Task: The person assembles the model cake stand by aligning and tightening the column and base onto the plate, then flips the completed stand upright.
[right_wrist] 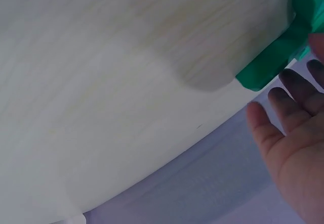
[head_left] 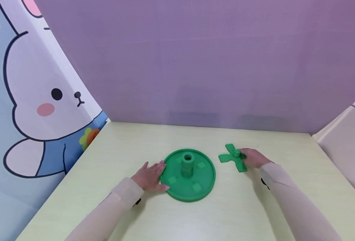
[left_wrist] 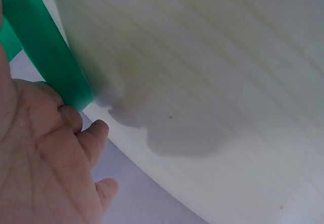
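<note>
A round green disc with a raised rim lies flat on the table, slightly right of the middle. From its centre rises a short hollow green post, and several lighter square patches mark its face. My left hand touches the disc's left rim, thumb and fingers spread apart; the left wrist view shows its fingers right at the green rim. To the right is a green cross-shaped piece with a round knob at its hub. My right hand pinches it beside the knob, the other fingers stretched out loosely.
The pale wood-grain table ends at the back against a purple cloth. A cloth printed with a rabbit hangs along the left side, and a pale cloth along the right.
</note>
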A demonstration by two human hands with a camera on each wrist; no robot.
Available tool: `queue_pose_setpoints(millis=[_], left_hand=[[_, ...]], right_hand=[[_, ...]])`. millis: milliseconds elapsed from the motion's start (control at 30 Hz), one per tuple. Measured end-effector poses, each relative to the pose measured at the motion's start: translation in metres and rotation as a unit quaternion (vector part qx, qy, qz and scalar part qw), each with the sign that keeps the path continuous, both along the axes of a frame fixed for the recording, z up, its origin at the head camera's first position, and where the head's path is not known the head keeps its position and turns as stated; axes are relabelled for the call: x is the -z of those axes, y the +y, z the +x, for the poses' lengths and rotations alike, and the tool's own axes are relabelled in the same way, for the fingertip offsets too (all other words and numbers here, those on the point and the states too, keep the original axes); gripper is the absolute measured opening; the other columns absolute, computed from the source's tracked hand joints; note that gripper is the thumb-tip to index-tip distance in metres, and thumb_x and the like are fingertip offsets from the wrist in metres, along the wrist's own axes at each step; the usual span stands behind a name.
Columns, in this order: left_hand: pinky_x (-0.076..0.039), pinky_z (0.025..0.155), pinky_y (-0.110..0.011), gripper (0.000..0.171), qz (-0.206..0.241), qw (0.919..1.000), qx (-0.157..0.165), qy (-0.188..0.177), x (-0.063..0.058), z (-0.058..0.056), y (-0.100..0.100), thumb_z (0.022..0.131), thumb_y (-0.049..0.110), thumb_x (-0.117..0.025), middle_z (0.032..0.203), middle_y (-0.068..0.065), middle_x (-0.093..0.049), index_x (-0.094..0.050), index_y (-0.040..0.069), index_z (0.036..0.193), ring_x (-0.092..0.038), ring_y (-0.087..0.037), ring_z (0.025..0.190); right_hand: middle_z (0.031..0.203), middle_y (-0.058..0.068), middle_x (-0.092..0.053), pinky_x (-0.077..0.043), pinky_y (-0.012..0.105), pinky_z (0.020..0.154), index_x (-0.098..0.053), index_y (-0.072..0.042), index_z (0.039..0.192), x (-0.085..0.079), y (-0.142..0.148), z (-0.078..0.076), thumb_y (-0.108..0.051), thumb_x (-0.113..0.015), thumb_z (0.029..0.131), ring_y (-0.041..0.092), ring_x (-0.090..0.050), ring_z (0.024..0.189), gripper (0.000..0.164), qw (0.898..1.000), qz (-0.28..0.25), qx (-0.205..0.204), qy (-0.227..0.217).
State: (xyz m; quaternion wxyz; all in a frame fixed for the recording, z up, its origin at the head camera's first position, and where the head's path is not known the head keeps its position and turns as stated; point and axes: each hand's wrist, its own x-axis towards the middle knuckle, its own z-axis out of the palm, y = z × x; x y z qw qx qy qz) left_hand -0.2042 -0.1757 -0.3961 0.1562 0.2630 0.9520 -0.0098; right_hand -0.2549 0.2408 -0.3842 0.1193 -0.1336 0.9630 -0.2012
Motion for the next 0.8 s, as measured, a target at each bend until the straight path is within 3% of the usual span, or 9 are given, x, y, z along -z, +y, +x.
queue_pose_setpoints(millis=[200, 467, 667, 800], left_hand=[[-0.021, 0.111, -0.054, 0.089, 0.001, 1.0, 0.001, 0.001, 0.002, 0.001, 0.0, 0.088, 0.06, -0.054, 0.156, -0.01, -0.027, -0.03, 0.001, 0.149, -0.034, -0.026, 0.138], [-0.021, 0.111, -0.055, 0.088, 0.006, 1.0, 0.004, 0.006, 0.001, 0.001, 0.0, 0.088, 0.06, -0.055, 0.155, -0.011, -0.027, -0.031, 0.0, 0.148, -0.035, -0.026, 0.138], [-0.021, 0.111, -0.054, 0.087, -0.002, 0.9999, 0.006, 0.008, 0.0, 0.0, 0.0, 0.089, 0.06, -0.054, 0.156, -0.01, -0.027, -0.031, 0.001, 0.148, -0.035, -0.025, 0.138], [-0.022, 0.111, -0.054, 0.088, -0.003, 0.9999, 0.007, 0.012, 0.001, 0.0, -0.001, 0.088, 0.06, -0.054, 0.155, -0.01, -0.027, -0.031, 0.001, 0.148, -0.035, -0.026, 0.138]], right_hand=[[0.123, 0.03, -0.055, -0.041, 0.058, 0.095, -0.051, 0.011, 0.128, 0.005, 0.004, 0.001, 0.004, -0.055, 0.09, 0.05, -0.047, 0.118, 0.039, 1.0, 0.016, -0.001, -0.007], [0.104, 0.02, -0.064, -0.047, 0.05, 0.086, -0.064, 0.007, 0.114, 0.006, 0.006, -0.004, 0.011, -0.054, 0.078, 0.032, -0.057, 0.094, 0.038, 1.0, 0.015, -0.002, 0.011], [0.106, 0.025, -0.064, -0.047, 0.053, 0.087, -0.063, 0.013, 0.113, 0.008, 0.01, -0.004, 0.008, -0.058, 0.075, 0.038, -0.058, 0.099, 0.039, 0.999, 0.033, -0.005, 0.019], [0.102, 0.022, -0.066, -0.048, 0.051, 0.085, -0.064, 0.013, 0.109, 0.011, 0.014, -0.004, 0.005, -0.061, 0.074, 0.034, -0.059, 0.094, 0.036, 0.999, 0.037, -0.009, 0.021]])
